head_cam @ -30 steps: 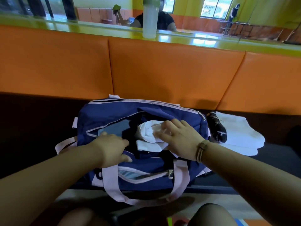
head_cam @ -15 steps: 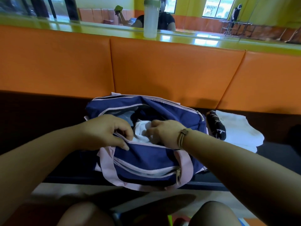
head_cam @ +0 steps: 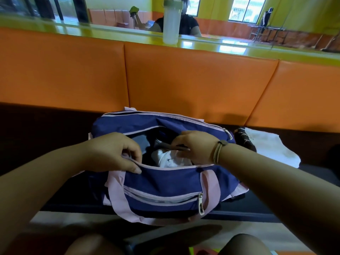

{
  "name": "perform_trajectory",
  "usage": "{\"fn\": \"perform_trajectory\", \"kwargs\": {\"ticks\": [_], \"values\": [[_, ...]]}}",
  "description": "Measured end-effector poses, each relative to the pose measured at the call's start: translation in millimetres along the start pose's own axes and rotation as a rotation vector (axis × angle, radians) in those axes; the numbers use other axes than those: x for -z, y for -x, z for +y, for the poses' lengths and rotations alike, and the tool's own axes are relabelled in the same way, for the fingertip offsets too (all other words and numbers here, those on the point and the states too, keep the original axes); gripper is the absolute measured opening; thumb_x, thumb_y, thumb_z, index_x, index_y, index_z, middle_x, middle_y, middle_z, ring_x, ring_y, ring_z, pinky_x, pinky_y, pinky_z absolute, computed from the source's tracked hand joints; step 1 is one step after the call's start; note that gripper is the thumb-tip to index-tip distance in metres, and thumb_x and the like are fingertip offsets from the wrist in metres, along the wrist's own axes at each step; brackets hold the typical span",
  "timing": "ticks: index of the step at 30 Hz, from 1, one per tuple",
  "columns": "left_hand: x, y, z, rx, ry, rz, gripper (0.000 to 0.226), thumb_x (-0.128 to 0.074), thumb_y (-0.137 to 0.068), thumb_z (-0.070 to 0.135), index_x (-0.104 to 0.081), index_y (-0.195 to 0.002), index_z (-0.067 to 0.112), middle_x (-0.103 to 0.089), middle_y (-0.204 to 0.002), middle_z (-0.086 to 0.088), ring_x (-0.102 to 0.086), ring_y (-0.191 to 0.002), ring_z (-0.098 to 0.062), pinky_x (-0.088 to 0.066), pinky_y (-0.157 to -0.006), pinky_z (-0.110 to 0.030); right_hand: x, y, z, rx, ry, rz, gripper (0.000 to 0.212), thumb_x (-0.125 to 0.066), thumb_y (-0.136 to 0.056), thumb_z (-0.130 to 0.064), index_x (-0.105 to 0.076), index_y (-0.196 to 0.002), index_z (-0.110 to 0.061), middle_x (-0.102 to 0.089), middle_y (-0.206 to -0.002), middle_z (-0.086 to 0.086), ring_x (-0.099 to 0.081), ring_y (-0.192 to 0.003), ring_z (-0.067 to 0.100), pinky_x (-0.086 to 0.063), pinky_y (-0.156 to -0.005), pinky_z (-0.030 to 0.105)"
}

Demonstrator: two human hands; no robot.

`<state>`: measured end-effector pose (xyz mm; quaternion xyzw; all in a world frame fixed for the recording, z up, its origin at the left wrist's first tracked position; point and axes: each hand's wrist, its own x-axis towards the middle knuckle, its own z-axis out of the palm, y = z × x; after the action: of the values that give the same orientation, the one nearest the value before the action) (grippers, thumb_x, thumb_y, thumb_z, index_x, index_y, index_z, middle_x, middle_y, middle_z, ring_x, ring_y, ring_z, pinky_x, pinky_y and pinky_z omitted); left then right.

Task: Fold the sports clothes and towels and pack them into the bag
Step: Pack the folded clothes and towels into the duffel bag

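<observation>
the left hand [head_cam: 115, 152] is closed on the near rim of the navy bag [head_cam: 165, 183], thumb and fingers pinching the pink-edged lip at the left end of the opening. the right hand [head_cam: 195, 147] sits just across from it, over the right part of the opening, fingers curled down into the bag; whether they grip anything i cannot tell. below and between the two hands a white folded cloth [head_cam: 168, 159] lies inside the bag, touching or nearly touching the right fingers. beneath the hands, on the bag's front, a zip pocket and a pink strap handle [head_cam: 117, 197] hang toward the camera. out past the right wrist, beside the bag's far end, a dark patterned garment [head_cam: 243, 139] rests on a white towel [head_cam: 272, 146] on the dark bench seat [head_cam: 46, 129]
</observation>
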<state>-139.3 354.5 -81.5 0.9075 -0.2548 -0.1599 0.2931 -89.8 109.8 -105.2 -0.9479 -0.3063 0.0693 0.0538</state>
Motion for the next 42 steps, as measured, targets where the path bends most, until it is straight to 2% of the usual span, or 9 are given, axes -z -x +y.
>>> {"fn": "perform_trajectory", "kwargs": {"ticks": [4,8,15,19,23,28,33,37,42], "values": [[1.2,-2.1,-4.8,0.084,-0.039,-0.009,0.018,-0.077,-0.068,0.044,-0.072,-0.08,0.031,-0.068,-0.084,0.017,-0.06,-0.083,-0.004,-0.046,-0.074,-0.021,-21.7,6.2,-18.9,0.135,0.266,-0.306,0.04,-0.042,-0.098,-0.029,-0.043,-0.136,-0.016,-0.054,-0.132,0.005,-0.054,-0.115,0.027,-0.041,-0.089,0.031],[3.3,-20.3,-10.9,0.03,-0.228,0.051,0.028,-0.057,-0.079,0.058,-0.065,-0.1,0.041,-0.061,-0.105,0.024,-0.053,-0.102,0.005,-0.04,-0.088,-0.017,-25.3,4.8,-24.3,0.078,0.137,-0.466,0.033,-0.055,-0.09,-0.023,-0.058,-0.122,-0.019,-0.063,-0.117,0.006,-0.061,-0.105,0.026,-0.048,-0.082,0.03],[9.3,-63.9,-28.4,-0.008,-0.808,0.041,0.057,-0.054,-0.093,0.039,-0.03,-0.144,0.036,-0.014,-0.158,0.01,-0.013,-0.144,-0.012,-0.024,-0.112,-0.034,-29.9,-16.6,-8.2,0.113,0.113,-0.046,0.037,-0.054,-0.09,-0.037,-0.052,-0.127,-0.032,-0.064,-0.106,0.003,-0.061,-0.093,0.028,-0.05,-0.079,0.038],[5.2,-73.5,-34.4,0.026,-0.944,-0.018,0.087,-0.064,-0.081,0.053,-0.013,-0.149,0.037,0.004,-0.16,0.002,0.004,-0.146,-0.019,-0.013,-0.114,-0.036,-50.8,-33.6,-12.4,0.098,0.389,-0.171,0.062,-0.05,-0.089,-0.048,-0.022,-0.143,-0.041,-0.028,-0.149,0.003,-0.035,-0.128,0.037,-0.04,-0.098,0.049],[6.6,-75.2,-43.0,0.094,-0.938,-0.118,0.108,-0.071,-0.068,0.06,-0.001,-0.149,0.041,0.018,-0.158,-0.002,0.019,-0.144,-0.022,0.0,-0.116,-0.036,-51.9,-35.6,-3.0,0.074,0.474,-0.266,0.071,-0.047,-0.087,-0.058,-0.006,-0.144,-0.047,-0.011,-0.156,0.009,-0.01,-0.138,0.049,-0.023,-0.107,0.06],[13.1,-78.8,-53.0,0.107,-0.914,-0.133,0.114,-0.074,-0.063,0.061,0.0,-0.148,0.043,0.017,-0.158,0.0,0.018,-0.144,-0.019,0.001,-0.117,-0.036,-51.0,-25.9,-0.4,0.077,0.5,-0.326,0.069,-0.037,-0.09,-0.058,-0.001,-0.146,-0.042,-0.027,-0.15,0.016,-0.022,-0.136,0.047,-0.014,-0.11,0.057],[10.4,-76.8,-47.2,0.045,-0.77,-0.036,0.081,-0.061,-0.079,0.06,-0.022,-0.146,0.04,-0.006,-0.159,0.004,0.004,-0.146,-0.016,-0.006,-0.116,-0.033,-45.5,-22.5,-4.9,0.2,0.466,-0.105,0.055,-0.043,-0.091,-0.049,-0.027,-0.143,-0.04,-0.044,-0.142,0.003,-0.039,-0.131,0.031,-0.034,-0.103,0.047],[12.7,-70.0,-33.2,-0.044,-0.749,0.114,0.047,-0.054,-0.09,0.048,-0.042,-0.134,0.038,-0.041,-0.14,0.013,-0.033,-0.13,-0.01,-0.032,-0.102,-0.028,-38.0,-4.2,0.3,0.341,0.451,0.106,0.039,-0.063,-0.077,-0.036,-0.064,-0.116,-0.033,-0.069,-0.097,-0.007,-0.064,-0.093,0.019,-0.05,-0.07,0.031],[8.1,-61.8,-10.5,-0.105,-0.752,0.183,0.033,-0.052,-0.091,0.046,-0.053,-0.123,0.039,-0.052,-0.124,0.017,-0.046,-0.117,-0.01,-0.042,-0.093,-0.033,-22.1,27.3,17.3,0.34,0.354,0.224,0.03,-0.074,-0.066,-0.021,-0.07,-0.096,-0.024,-0.07,-0.097,-0.002,-0.065,-0.079,0.024,-0.052,-0.055,0.035]]}}
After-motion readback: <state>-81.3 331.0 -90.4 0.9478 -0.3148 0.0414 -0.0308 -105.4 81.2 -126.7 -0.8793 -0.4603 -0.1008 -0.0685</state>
